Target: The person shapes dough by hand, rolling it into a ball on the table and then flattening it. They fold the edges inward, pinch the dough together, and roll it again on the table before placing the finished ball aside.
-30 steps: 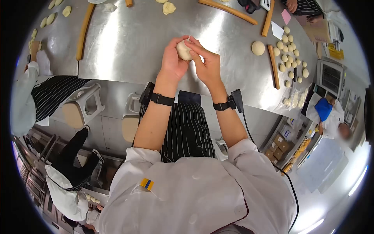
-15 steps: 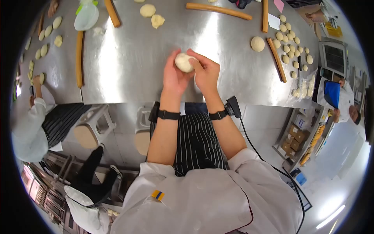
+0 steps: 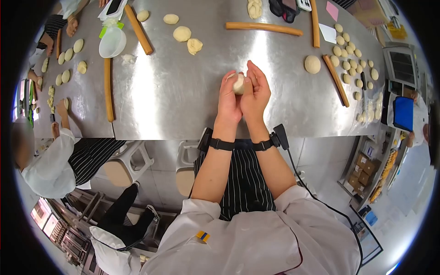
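A pale ball of dough (image 3: 238, 84) is cupped between my two hands above the steel table (image 3: 183, 105). My left hand (image 3: 229, 98) curls round its left side. My right hand (image 3: 256, 94) presses on its right side with the thumb, its other fingers pointing up and away. Beyond them to the left are an oval dough piece (image 3: 182, 34) and a rougher lump (image 3: 195, 46). A larger smooth ball (image 3: 312, 64) rests on the right.
Wooden rolling pins (image 3: 264, 29) lie on the table, one (image 3: 336, 81) beside several small dough balls at the right. A translucent bowl (image 3: 112, 42) stands at the left. Co-workers' hands (image 3: 63, 107) are at the far left; another person (image 3: 419, 114) is at the right.
The view has shifted, showing more of the table's far side. My hands have closed further round the dough, hiding more of it, and my right fingers now point upward.
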Available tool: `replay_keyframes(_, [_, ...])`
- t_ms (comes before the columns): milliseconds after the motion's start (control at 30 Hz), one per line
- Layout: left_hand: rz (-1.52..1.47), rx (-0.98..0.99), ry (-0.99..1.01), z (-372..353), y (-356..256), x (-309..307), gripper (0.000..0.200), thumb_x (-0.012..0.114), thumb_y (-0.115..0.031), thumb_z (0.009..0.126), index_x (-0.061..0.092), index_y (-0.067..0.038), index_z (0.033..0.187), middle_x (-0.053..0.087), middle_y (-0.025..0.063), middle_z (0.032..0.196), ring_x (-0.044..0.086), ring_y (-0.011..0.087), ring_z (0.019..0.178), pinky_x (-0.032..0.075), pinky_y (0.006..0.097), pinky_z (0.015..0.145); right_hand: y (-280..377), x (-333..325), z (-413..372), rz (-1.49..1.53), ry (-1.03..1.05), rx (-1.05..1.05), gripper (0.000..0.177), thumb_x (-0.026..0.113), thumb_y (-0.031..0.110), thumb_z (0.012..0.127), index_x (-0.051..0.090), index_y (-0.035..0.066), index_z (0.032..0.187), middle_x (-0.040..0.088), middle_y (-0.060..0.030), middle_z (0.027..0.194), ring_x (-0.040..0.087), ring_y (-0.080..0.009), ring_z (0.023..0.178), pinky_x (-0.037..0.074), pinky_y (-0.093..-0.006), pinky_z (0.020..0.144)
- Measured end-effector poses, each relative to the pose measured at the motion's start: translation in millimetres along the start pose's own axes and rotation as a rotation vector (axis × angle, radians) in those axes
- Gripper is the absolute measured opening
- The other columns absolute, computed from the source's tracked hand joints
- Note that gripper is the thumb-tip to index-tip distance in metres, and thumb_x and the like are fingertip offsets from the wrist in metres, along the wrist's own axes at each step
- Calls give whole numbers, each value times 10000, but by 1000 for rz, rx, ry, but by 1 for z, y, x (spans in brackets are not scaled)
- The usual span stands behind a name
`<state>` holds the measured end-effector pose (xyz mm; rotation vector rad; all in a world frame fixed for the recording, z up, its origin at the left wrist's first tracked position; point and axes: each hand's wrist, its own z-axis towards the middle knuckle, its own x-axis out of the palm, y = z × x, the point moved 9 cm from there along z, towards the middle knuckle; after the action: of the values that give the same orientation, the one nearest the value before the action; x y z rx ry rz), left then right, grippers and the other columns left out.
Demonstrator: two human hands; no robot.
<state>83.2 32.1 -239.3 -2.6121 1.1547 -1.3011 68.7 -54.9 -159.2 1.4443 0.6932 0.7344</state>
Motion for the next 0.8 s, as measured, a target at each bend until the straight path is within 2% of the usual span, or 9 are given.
replay_keyframes(133, [59, 14, 79, -3, 2, 9, 395, 566, -390, 1109, 561, -113, 1392, 656, 88, 1332, 654, 236, 1220, 553, 398, 1065, 2, 2, 10, -158, 73, -5, 417, 533, -87, 1018, 592, -79, 1431, 664, -222, 1440, 620, -295, 1389, 489, -368, 1166])
replay_keyframes(167, [59, -33, 96, -6, 2, 12, 469, 485, -468, 1129, 554, -105, 1418, 636, 91, 1393, 630, 245, 1274, 529, 420, 1095, 6, 3, 15, -86, 92, 6, 419, 536, -92, 1011, 592, -76, 1426, 659, -218, 1446, 620, -293, 1387, 484, -371, 1176])
replay_keyframes(267, [17, 10, 81, -9, -13, 13, 488, 479, -467, 1121, 557, -84, 1413, 630, 117, 1388, 612, 268, 1298, 524, 432, 1091, 7, 1, 34, 58, 113, -40, 417, 534, -107, 1000, 592, -73, 1412, 656, -207, 1446, 622, -277, 1380, 472, -378, 1195])
replay_keyframes(467, [0, -103, 95, 5, -10, 25, 453, 462, -416, 1124, 578, -80, 1405, 639, 119, 1392, 622, 259, 1308, 518, 434, 1101, -5, 6, 41, 444, 224, 228, 354, 565, -56, 1023, 639, -57, 1369, 664, -217, 1444, 555, -346, 1455, 429, -420, 1231])
replay_keyframes(533, [69, -119, 98, 10, -5, 28, 439, 460, -386, 1126, 575, -69, 1407, 656, 113, 1375, 642, 256, 1290, 513, 433, 1113, 6, 6, 39, -165, 347, -52, 273, 570, 13, 1068, 708, -31, 1300, 675, -181, 1445, 472, -359, 1525, 415, -444, 1238])
replay_keyframes(567, [63, -121, 77, 11, -1, 29, 413, 476, -357, 1122, 595, -54, 1376, 670, 112, 1353, 657, 249, 1262, 524, 417, 1096, 7, 2, 38, -257, 297, -132, 259, 566, 105, 1098, 756, -13, 1230, 704, -157, 1415, 463, -359, 1534, 401, -445, 1237])
replay_keyframes(700, [124, -110, 110, 2, 4, 37, 359, 515, -273, 1103, 621, -18, 1333, 684, 115, 1332, 671, 232, 1224, 527, 384, 1080, -8, -7, 47, -328, 264, -148, 290, 574, 155, 1105, 735, -19, 1272, 714, -162, 1399, 570, -299, 1438, 473, -396, 1164])
replay_keyframes(767, [219, 0, 152, 3, -2, 34, 368, 516, -258, 1098, 614, -7, 1349, 685, 117, 1327, 670, 232, 1219, 521, 386, 1084, -31, -5, 48, 71, 239, 356, 355, 543, 120, 1096, 644, -16, 1408, 700, -173, 1419, 643, -215, 1298, 535, -351, 1052])
replay_keyframes(800, [317, 111, 198, 2, -11, 39, 378, 517, -243, 1094, 607, 4, 1365, 686, 119, 1321, 669, 231, 1214, 515, 388, 1088, -30, -5, 52, 73, 233, 358, 355, 543, 120, 1096, 644, -16, 1408, 700, -173, 1419, 643, -215, 1298, 535, -351, 1052])
